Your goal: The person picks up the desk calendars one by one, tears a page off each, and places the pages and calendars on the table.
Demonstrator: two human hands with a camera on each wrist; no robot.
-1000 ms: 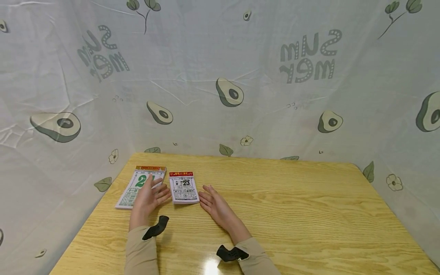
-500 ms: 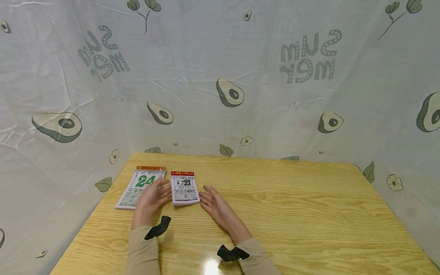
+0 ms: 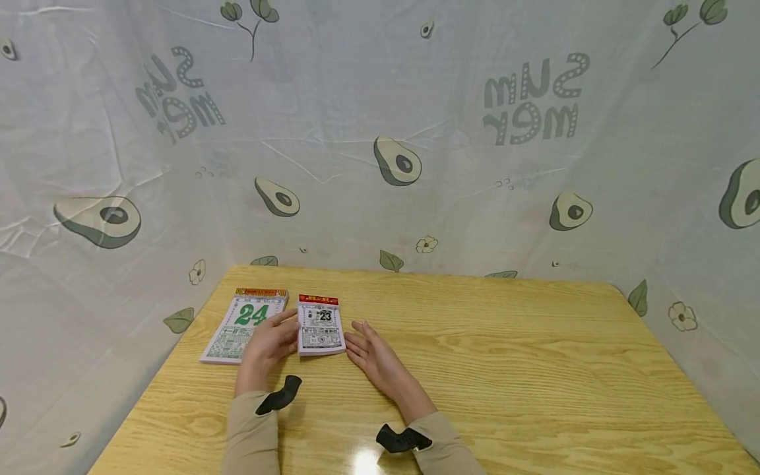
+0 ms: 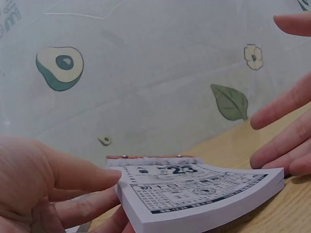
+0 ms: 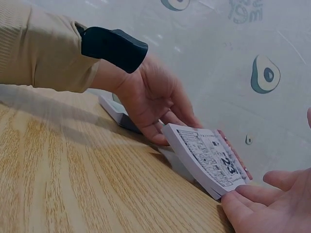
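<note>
Over a wood-grain table (image 3: 505, 356), the left hand (image 3: 268, 342) pinches the small calendar (image 3: 321, 331) by its lifted edge; the right hand (image 3: 380, 363), fingers nearly straight, touches its opposite side.

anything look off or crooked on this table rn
Nothing looks spilled. The smaller calendar is askew: the left hand pinches its left edge, lifting that side off the table, and the pad bows. Also odd, the "summer" lettering on the backdrop reads mirrored.
</note>
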